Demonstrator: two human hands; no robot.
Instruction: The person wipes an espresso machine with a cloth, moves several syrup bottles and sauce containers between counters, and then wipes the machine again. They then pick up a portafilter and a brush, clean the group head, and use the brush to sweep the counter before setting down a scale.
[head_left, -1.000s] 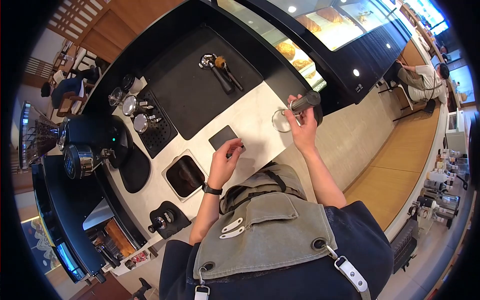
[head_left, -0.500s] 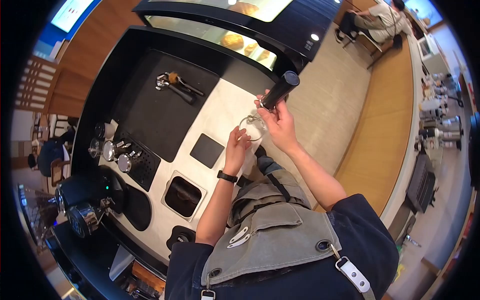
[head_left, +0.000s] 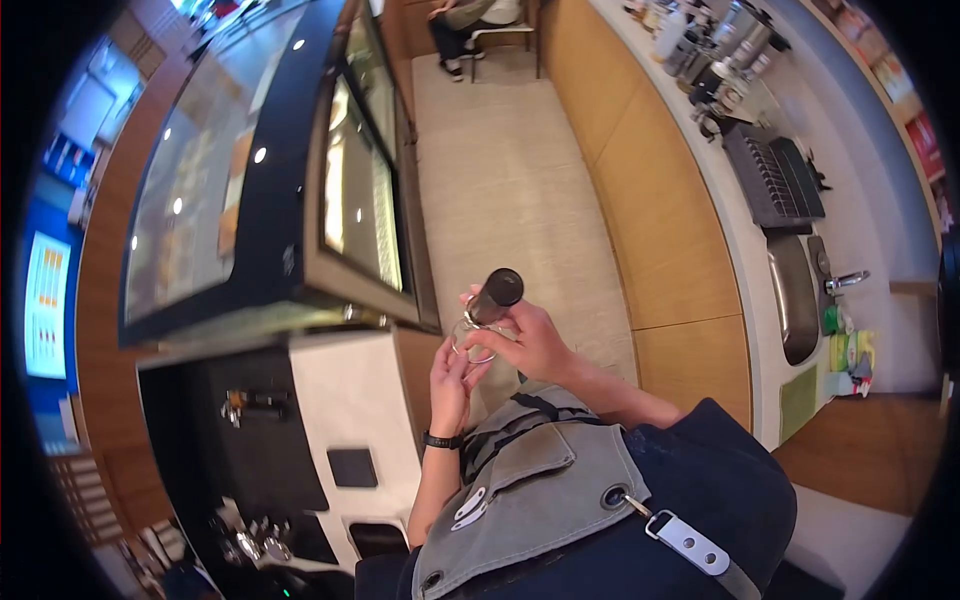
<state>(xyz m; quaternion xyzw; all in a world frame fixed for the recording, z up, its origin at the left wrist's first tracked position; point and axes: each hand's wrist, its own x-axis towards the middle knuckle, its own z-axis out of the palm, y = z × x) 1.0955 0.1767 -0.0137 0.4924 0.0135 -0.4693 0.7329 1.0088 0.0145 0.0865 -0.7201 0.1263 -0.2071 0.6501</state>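
Note:
Held out in front of my apron is a portafilter [head_left: 497,292], its dark handle tilted up and away from me. The thin metal ring at its lower end looks open through the middle. My right hand [head_left: 538,347] is closed around the handle's lower part, near the ring. Fingers of my left hand [head_left: 452,388] pinch the ring from the left side. A dark band circles my left wrist. Both hands are above the floor, just right of the white counter [head_left: 362,400].
A glass display case [head_left: 215,200] stands ahead on the left. On the counter lie a black mat [head_left: 260,450] with another portafilter [head_left: 250,405] and a dark square pad [head_left: 352,467]. Along the right runs a worktop with a sink [head_left: 795,310]. A seated person [head_left: 470,25] is at the aisle's far end.
My body and view have turned right, from the counter toward the aisle. The portafilter has stayed in both hands and is held lower in the view, its handle pointing more toward the aisle.

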